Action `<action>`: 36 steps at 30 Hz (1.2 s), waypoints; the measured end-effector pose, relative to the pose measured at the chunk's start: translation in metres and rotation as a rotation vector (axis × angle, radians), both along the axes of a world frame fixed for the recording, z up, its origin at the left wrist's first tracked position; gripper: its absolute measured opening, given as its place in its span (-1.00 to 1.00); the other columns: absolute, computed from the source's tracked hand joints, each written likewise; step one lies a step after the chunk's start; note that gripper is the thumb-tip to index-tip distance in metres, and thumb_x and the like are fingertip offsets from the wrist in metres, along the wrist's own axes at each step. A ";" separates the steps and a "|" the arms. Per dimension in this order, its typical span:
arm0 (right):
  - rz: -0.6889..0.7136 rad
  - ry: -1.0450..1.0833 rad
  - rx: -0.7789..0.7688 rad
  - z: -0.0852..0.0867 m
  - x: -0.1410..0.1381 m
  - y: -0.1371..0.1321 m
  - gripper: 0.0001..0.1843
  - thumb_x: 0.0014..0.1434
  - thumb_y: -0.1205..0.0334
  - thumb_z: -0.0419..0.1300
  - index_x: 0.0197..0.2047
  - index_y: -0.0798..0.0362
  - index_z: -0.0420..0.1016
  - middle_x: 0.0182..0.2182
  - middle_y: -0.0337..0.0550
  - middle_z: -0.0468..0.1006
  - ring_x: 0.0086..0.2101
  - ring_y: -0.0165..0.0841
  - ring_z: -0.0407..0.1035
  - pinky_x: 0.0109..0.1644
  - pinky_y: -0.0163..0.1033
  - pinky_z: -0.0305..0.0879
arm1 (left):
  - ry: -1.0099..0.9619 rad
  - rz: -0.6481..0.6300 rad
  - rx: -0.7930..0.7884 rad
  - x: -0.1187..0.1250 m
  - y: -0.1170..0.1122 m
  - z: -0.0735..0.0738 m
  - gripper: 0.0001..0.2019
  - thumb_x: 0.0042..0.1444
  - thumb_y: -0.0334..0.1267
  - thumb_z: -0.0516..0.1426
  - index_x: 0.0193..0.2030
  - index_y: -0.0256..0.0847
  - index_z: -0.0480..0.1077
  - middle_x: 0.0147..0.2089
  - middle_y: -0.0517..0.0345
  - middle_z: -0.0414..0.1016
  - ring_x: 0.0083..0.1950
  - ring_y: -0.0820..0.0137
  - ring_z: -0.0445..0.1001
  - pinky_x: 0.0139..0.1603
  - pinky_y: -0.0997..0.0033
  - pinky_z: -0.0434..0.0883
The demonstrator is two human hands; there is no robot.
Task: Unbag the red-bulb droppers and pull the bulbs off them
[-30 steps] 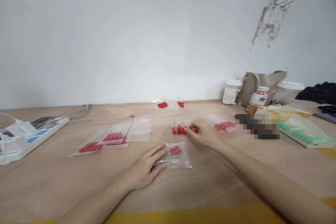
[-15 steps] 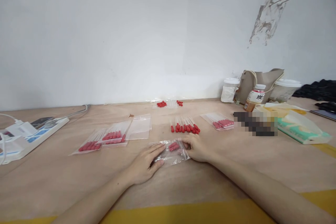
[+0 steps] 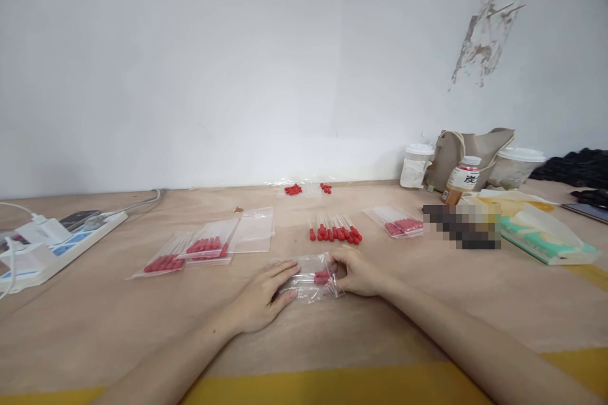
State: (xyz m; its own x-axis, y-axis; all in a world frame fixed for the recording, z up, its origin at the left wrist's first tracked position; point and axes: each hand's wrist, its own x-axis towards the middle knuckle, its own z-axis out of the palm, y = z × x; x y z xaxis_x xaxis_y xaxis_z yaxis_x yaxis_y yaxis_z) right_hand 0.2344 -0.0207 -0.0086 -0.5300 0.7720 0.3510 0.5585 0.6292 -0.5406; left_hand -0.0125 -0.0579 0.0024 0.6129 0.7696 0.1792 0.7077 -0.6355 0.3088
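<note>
A clear zip bag (image 3: 311,278) with a few red-capped droppers inside lies on the wooden table (image 3: 380,329). My left hand (image 3: 266,297) rests flat on its left end, fingers stretched out. My right hand (image 3: 358,271) pinches the bag's right edge, fingers curled at its mouth. Just beyond, a loose row of red-capped droppers (image 3: 335,231) lies on the table.
Filled bags (image 3: 190,252) and an empty bag (image 3: 256,231) lie to the left, another filled bag (image 3: 399,223) to the right. A power strip (image 3: 52,247) sits far left. Cups, a bottle (image 3: 463,180), a beige bag and a tissue pack (image 3: 546,237) stand at right.
My right hand came back from the loose droppers to the bag's right edge and now pinches it. The left hand stayed on the bag.
</note>
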 end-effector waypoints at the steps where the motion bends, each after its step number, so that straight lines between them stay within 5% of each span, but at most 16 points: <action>1: 0.010 0.001 -0.011 0.001 0.000 0.000 -0.72 -0.24 0.11 0.33 -0.52 0.09 0.38 -0.54 -0.29 0.38 -0.46 -0.46 0.22 -0.37 -0.36 0.11 | 0.000 0.002 0.000 0.000 0.000 0.000 -0.56 0.19 -0.05 -0.10 0.21 -0.04 0.08 0.25 0.16 0.10 0.24 0.32 0.09 0.22 0.20 0.11; 16: 0.025 0.093 -0.361 0.006 0.041 -0.003 -0.75 -0.17 0.20 0.27 -0.40 0.12 0.36 -0.60 -0.33 0.35 -0.59 -0.55 0.16 -0.57 -0.43 0.04 | 0.069 0.035 0.005 -0.020 0.005 0.000 -0.53 0.19 -0.03 -0.13 0.23 -0.07 0.05 0.27 0.13 0.04 0.26 0.31 0.06 0.22 0.21 0.10; 22: 0.028 0.246 -0.400 0.022 0.054 0.000 -0.67 -0.14 0.09 0.28 -0.34 0.12 0.41 -0.53 -0.25 0.45 -0.54 -0.50 0.29 -0.50 -0.38 0.16 | 0.156 0.075 0.113 -0.022 -0.001 0.011 -0.54 0.16 0.02 -0.10 0.12 -0.11 0.24 0.18 0.08 0.23 0.17 0.22 0.22 0.13 0.19 0.18; 26: -0.028 0.427 -0.492 0.030 0.067 0.007 -0.56 -0.12 0.00 0.25 -0.21 0.11 0.45 -0.31 -0.11 0.54 -0.32 -0.38 0.41 -0.24 -0.27 0.28 | 0.189 0.220 0.118 -0.019 -0.007 0.023 -0.59 0.13 0.07 -0.10 -0.15 -0.09 0.42 -0.17 0.08 0.50 -0.13 0.19 0.43 -0.12 0.22 0.30; 31: -0.202 0.617 -0.470 0.032 0.090 0.023 -0.54 -0.14 -0.06 0.26 -0.22 0.08 0.48 -0.32 -0.10 0.55 -0.34 -0.38 0.42 -0.26 -0.28 0.30 | -0.109 0.357 0.033 -0.024 0.007 0.020 -0.66 0.11 0.01 -0.04 -0.23 -0.12 0.44 -0.24 0.11 0.50 -0.18 0.26 0.44 -0.17 0.35 0.30; 36: -0.341 0.750 -0.369 0.043 0.098 0.043 -0.53 -0.10 -0.05 0.24 -0.13 0.00 0.43 -0.32 -0.11 0.55 -0.46 -0.39 0.40 -0.53 -0.34 0.26 | -0.400 0.353 -0.276 -0.031 0.036 0.013 -0.63 -0.12 -0.01 0.16 -0.26 -0.26 0.42 -0.25 0.06 0.49 -0.28 0.32 0.43 -0.26 0.38 0.35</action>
State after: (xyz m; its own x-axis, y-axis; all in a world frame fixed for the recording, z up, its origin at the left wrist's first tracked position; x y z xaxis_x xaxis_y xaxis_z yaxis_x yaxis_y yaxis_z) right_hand 0.3322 0.0221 0.0347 0.0164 0.9774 0.2109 0.1023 0.2082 -0.9727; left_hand -0.0434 -0.0222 0.0159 0.2378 0.9653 0.1076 0.6566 -0.2414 0.7146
